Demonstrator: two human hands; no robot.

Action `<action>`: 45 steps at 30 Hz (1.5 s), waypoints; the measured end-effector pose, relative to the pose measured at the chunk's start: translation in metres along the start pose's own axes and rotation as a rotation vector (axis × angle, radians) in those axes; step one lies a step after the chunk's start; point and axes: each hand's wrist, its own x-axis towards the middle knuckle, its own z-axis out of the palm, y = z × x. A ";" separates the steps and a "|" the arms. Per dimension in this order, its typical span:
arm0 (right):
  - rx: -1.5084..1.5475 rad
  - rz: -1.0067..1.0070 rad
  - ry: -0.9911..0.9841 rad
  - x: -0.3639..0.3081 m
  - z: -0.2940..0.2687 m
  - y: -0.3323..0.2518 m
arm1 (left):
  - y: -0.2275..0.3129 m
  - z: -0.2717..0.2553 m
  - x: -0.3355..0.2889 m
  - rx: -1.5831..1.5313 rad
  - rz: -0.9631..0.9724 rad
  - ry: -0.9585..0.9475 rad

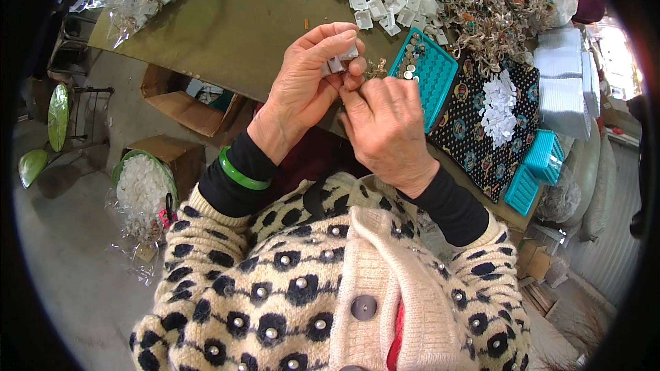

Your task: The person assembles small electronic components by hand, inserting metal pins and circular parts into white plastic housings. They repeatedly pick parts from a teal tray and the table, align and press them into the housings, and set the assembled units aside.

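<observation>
Forearms [450, 206] converge, curled left hand [301, 82] touching right hand [388, 127].

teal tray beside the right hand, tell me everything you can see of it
The teal tray is shallow and rectangular, looks like plastic, and has rows of small hollows. It lies slantwise on the table, hollows facing up. Round, silvery pieces sit along its left side toward the far end. A dark patterned cloth lies along its right side. The right hand hides part of its left edge; whether they touch is unclear.
</observation>
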 end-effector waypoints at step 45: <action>0.651 0.360 0.249 0.029 -0.019 0.035 | 0.027 0.035 -0.023 0.789 0.211 -0.005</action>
